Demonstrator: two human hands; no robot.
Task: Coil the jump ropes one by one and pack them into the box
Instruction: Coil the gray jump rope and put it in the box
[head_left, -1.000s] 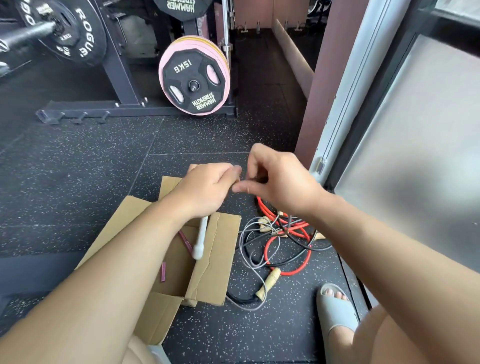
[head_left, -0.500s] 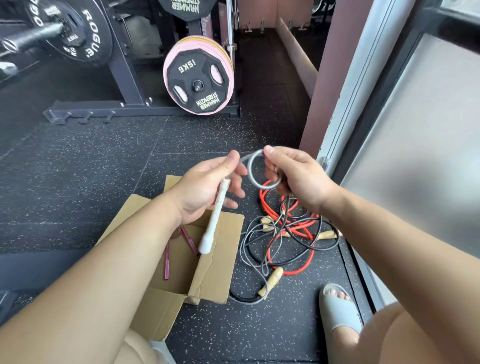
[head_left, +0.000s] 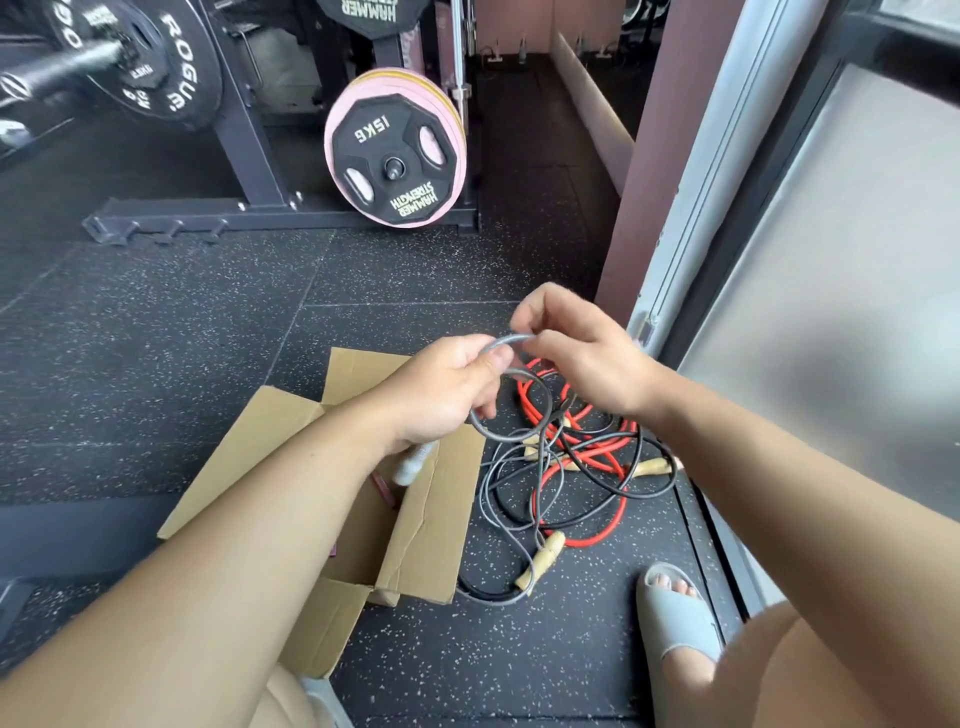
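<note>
Head cam: left hand (head_left: 447, 389) grips grey rope (head_left: 511, 339) coil, right hand (head_left: 582, 358) pinches next loop. Coiling step; next needs slack freed from red rope (head_left: 587, 541).

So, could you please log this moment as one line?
coiling grey rope; left hand grips it; right hand pinches it; box open

Black bumper plate (head_left: 174, 78), upper left: "ROGUE" in white letters.
Pink-rimmed plate (head_left: 395, 156): "15KG" and "HAMMER STRENGTH", both upside down.
Dark plate (head_left: 371, 14), top edge: "HAMMER", upside down, partly cut off.
</note>
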